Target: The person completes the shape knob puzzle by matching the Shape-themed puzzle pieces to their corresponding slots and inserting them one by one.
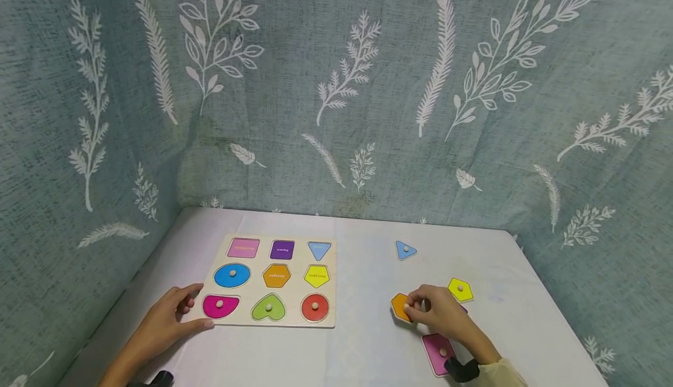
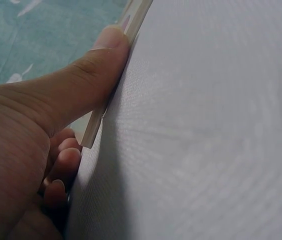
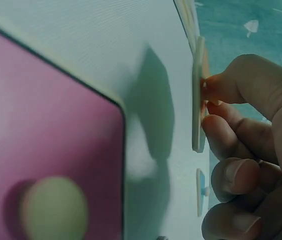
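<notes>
A wooden shape puzzle board (image 1: 294,321) lies on the left of the table. My left hand (image 1: 169,321) holds its near left corner, thumb (image 2: 88,75) along the near edge and index finger at the left edge. Off to the right of the board, my right hand (image 1: 437,312) pinches an orange hexagon piece (image 1: 399,306) by its knob. In the right wrist view, the hexagon (image 3: 198,100) is raised and tilted, its shadow on the cloth. A pink piece (image 1: 437,352) lies below that hand, and a purple piece (image 1: 464,309) is mostly hidden behind it.
A yellow pentagon piece (image 1: 460,289) and a blue triangle piece (image 1: 403,250) lie farther back on the white cloth (image 1: 368,270). Knobbed pieces fill the board's near row, plus a blue oval (image 1: 232,275). Patterned fabric (image 1: 336,94) hangs behind and at both sides.
</notes>
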The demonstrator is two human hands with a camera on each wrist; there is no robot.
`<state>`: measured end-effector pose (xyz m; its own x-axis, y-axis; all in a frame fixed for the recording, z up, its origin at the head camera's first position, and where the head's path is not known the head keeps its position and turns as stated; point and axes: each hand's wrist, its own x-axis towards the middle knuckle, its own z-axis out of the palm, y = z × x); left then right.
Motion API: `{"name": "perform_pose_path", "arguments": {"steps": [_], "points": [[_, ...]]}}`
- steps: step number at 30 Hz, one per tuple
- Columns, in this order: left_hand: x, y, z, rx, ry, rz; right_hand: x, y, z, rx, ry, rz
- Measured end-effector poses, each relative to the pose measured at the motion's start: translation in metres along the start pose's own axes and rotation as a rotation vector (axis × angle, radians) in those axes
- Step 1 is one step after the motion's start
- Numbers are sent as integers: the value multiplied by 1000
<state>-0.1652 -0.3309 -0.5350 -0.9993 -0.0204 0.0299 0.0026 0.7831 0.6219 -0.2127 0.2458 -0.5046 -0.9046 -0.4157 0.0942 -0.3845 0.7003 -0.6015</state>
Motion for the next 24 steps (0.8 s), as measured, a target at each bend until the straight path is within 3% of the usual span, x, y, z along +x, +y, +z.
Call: {"name": "perform_pose_path", "arguments": {"steps": [10,24], "points": [[0,1,-1,4,18,20,11,-5,3,36,55,-93],[1,2,2,15,10,8,31,-15,10,49,62,-123]]}}
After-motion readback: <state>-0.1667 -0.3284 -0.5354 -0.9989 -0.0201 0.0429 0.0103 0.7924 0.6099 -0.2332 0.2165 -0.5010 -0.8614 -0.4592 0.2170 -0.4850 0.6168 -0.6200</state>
